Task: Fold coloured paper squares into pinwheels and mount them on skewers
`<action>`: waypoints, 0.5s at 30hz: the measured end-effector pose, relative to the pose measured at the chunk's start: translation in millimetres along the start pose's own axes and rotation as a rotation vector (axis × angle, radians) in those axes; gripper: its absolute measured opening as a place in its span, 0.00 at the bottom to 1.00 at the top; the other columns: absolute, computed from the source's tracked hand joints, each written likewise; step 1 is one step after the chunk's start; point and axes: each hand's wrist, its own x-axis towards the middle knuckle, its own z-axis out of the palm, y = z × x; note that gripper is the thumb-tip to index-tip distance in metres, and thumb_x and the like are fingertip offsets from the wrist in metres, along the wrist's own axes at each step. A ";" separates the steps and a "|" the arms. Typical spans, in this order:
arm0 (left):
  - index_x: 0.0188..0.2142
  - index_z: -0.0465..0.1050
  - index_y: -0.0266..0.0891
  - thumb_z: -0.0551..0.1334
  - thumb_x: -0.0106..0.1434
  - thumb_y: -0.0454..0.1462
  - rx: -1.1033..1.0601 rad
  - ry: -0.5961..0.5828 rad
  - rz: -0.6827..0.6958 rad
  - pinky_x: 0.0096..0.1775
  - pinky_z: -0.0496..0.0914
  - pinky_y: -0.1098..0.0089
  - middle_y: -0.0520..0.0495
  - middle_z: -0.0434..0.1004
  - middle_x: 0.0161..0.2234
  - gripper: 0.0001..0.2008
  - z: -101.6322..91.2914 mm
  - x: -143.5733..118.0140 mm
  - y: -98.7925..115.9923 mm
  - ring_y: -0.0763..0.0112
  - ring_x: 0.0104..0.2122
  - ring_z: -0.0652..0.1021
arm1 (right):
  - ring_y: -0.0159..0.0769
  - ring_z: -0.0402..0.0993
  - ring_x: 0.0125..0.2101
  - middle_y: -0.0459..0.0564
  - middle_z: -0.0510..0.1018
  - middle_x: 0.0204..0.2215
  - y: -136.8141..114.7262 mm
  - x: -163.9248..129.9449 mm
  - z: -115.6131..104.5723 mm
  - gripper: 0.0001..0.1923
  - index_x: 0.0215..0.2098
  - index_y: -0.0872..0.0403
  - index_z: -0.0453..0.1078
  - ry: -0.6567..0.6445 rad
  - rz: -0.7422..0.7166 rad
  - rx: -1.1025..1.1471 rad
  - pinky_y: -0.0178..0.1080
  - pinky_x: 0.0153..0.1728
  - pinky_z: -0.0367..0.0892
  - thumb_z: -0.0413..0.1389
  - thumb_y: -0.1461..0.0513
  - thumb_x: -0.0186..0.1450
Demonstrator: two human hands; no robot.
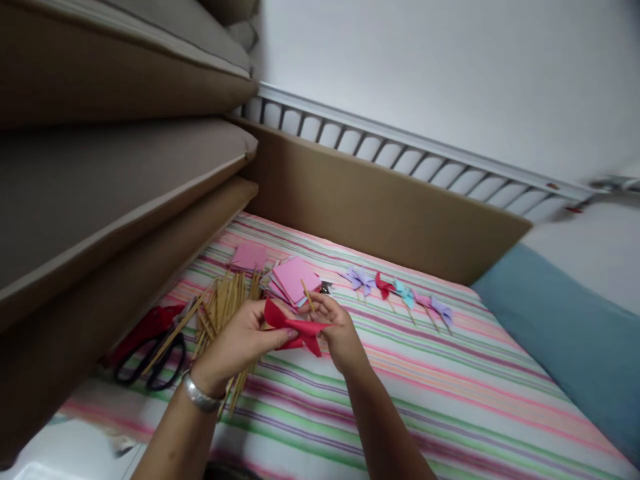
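Observation:
A red paper pinwheel (300, 328) is pinched between the thumb and fingers of my left hand (245, 340), which wears a silver bracelet. Close on its right, my right hand (336, 327) has its fingers curled round a thin wooden stick (307, 295) that points up and to the left. The stick's lower end is hidden behind the pinwheel and fingers. Just beyond my hands lies a stack of pink paper squares (296, 275), with a smaller pink stack (249, 256) to its left.
Many loose wooden sticks (220, 310) lie left of my hands, beside black-handled scissors (150, 363) and a red item (150, 330). Several finished pinwheels (384, 285) form a row at the right on the striped cloth (450, 393). Large cushions (125, 180) rise at left; a brown board (380, 200) stands behind.

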 end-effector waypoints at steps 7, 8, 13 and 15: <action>0.26 0.77 0.36 0.66 0.52 0.36 0.201 -0.163 -0.026 0.34 0.67 0.72 0.47 0.77 0.28 0.04 33.3 26.6 -35.5 0.69 0.30 0.75 | 0.30 0.67 0.24 0.44 0.73 0.23 -0.5 -27.4 -37.2 0.14 0.39 0.53 0.75 0.170 -0.033 -0.132 0.34 0.27 0.62 0.54 0.56 0.60; 0.26 0.77 0.36 0.66 0.53 0.36 0.227 -0.181 -0.005 0.35 0.67 0.72 0.47 0.77 0.28 0.04 37.4 29.9 -37.5 0.69 0.30 0.75 | 0.31 0.68 0.25 0.45 0.72 0.23 -1.7 -27.7 -41.7 0.14 0.39 0.53 0.76 0.182 -0.057 -0.152 0.34 0.28 0.63 0.53 0.56 0.60; 0.28 0.77 0.37 0.64 0.55 0.34 0.290 -0.237 0.161 0.40 0.67 0.69 0.46 0.77 0.31 0.03 53.8 44.6 -45.3 0.68 0.33 0.76 | 0.30 0.66 0.25 0.45 0.70 0.24 -3.7 -29.8 -63.0 0.14 0.40 0.53 0.76 0.151 -0.084 -0.181 0.33 0.26 0.62 0.52 0.58 0.61; 0.29 0.78 0.38 0.64 0.56 0.33 0.307 -0.247 0.226 0.40 0.66 0.69 0.46 0.77 0.32 0.03 57.8 48.9 -49.0 0.69 0.34 0.76 | 0.30 0.66 0.23 0.44 0.69 0.22 -2.2 -31.7 -69.1 0.14 0.43 0.53 0.74 0.109 -0.058 -0.151 0.32 0.25 0.61 0.52 0.58 0.62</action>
